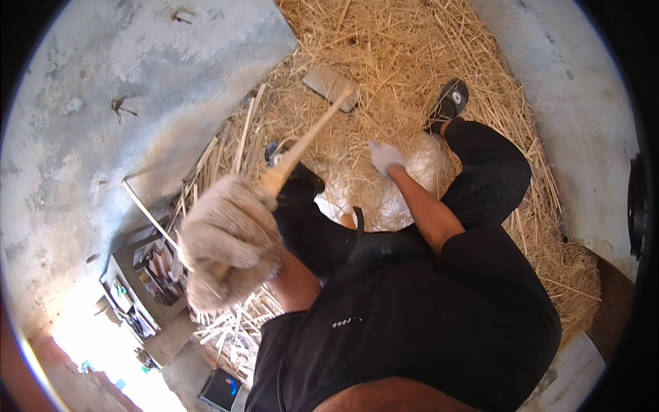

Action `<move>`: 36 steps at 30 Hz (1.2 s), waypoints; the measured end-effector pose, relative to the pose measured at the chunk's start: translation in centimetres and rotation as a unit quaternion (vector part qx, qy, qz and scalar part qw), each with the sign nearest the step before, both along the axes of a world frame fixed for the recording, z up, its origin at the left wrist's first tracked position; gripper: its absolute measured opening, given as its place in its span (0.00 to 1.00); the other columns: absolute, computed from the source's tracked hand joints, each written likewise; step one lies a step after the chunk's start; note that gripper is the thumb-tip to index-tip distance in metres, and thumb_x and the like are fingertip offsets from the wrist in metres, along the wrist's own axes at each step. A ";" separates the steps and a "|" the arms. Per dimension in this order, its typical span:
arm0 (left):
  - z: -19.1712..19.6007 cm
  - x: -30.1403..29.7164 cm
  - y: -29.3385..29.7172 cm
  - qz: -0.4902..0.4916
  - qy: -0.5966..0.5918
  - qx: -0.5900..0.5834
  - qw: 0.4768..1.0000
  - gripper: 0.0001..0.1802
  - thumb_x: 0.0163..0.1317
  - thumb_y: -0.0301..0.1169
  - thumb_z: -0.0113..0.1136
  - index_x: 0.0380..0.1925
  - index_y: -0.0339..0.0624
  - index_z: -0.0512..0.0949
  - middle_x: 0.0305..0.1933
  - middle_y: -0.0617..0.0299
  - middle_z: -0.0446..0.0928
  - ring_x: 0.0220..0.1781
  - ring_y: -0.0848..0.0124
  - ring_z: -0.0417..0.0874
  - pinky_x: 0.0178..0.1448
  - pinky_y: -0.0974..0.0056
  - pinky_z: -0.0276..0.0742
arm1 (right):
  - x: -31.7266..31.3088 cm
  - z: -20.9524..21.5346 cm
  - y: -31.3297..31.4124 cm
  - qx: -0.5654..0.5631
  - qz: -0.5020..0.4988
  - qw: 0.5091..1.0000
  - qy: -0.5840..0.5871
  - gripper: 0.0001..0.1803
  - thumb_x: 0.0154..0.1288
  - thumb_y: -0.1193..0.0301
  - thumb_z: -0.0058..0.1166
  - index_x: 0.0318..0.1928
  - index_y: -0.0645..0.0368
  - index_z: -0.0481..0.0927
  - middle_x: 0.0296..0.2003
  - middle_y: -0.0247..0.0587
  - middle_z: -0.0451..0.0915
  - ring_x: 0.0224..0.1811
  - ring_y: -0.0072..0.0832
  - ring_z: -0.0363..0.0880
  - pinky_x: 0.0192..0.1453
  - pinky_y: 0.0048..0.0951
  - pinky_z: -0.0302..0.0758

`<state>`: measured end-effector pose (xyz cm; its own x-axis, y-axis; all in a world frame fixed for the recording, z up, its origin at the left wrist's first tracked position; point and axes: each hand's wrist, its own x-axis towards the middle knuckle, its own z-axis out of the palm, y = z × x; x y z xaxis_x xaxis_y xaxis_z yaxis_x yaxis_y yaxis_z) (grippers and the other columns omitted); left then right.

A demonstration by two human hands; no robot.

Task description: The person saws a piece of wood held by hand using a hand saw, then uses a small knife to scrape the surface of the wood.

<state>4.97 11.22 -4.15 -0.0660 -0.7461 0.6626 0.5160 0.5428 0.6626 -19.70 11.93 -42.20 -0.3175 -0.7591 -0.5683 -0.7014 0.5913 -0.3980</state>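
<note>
View from above of a person in black clothes crouching over a heap of straw [412, 62] spread on a grey concrete floor [137, 82]. The left hand [230, 240], in a thick knitted work glove, is raised close to the camera and closed in a fist around the lower end of a pale wooden handle. The handle runs up and away to a flat grey hammer [331, 86] head, which hangs over the straw near the heap's left edge. The right hand [386, 156], in a white glove, is stretched out with the arm straight and presses down on the straw near the middle of the heap; whether its fingers grip anything cannot be told. Beside that hand a whitish sack [405, 199] lies under the person's knees. One shoe [449, 101] rests on the straw towards the heap's right edge. Loose wooden sticks [226, 154] lie along the heap's left edge.
</note>
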 end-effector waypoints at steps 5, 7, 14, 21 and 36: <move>0.0 1.3 -0.1 0.021 -0.034 -0.003 0.999 0.17 0.63 0.41 0.49 0.21 0.44 0.75 0.17 0.58 0.71 0.20 0.64 0.72 0.33 0.56 0.72 | 2.5 9.0 1.2 -0.193 -0.030 0.974 -0.111 0.33 0.80 0.49 0.27 0.35 0.65 0.77 0.38 0.58 0.83 0.43 0.57 0.80 0.50 0.53 0.73; 0.0 1.3 -0.6 0.001 -0.036 -0.014 0.999 0.19 0.62 0.45 0.52 0.21 0.42 0.78 0.16 0.58 0.74 0.17 0.64 0.75 0.31 0.57 0.75 | 4.3 12.9 -0.1 -0.280 -0.001 0.929 -0.242 0.30 0.80 0.52 0.33 0.33 0.66 0.75 0.34 0.55 0.81 0.36 0.49 0.79 0.44 0.46 0.73; 0.4 0.8 -0.7 -0.048 -0.067 -0.028 0.996 0.21 0.63 0.47 0.52 0.21 0.43 0.79 0.16 0.60 0.75 0.17 0.66 0.76 0.29 0.60 0.74 | 5.8 19.6 0.6 -0.177 0.129 0.934 -0.282 0.22 0.76 0.51 0.48 0.44 0.58 0.83 0.33 0.65 0.81 0.39 0.54 0.82 0.41 0.44 0.77; 0.4 -0.2 0.3 -0.054 -0.064 -0.036 0.996 0.18 0.63 0.44 0.51 0.20 0.44 0.77 0.17 0.60 0.73 0.18 0.67 0.74 0.29 0.60 0.72 | 3.6 6.4 -2.7 -0.153 -0.009 0.986 -0.068 0.45 0.75 0.35 0.20 0.47 0.59 0.84 0.43 0.65 0.83 0.50 0.63 0.79 0.54 0.55 0.74; -0.3 2.2 -0.4 0.030 -0.004 0.012 0.999 0.15 0.58 0.37 0.48 0.16 0.44 0.72 0.13 0.58 0.68 0.17 0.65 0.69 0.38 0.52 0.78 | 7.0 6.8 -3.4 -0.388 0.034 0.910 -0.146 0.23 0.75 0.51 0.48 0.39 0.61 0.81 0.23 0.60 0.80 0.26 0.60 0.80 0.32 0.55 0.76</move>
<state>7.22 10.82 -4.42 -0.0255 -0.7652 0.6433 0.4770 0.5562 0.6805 -12.69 8.55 -35.42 -0.1758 -0.9800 0.0938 -0.5233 0.0124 -0.8520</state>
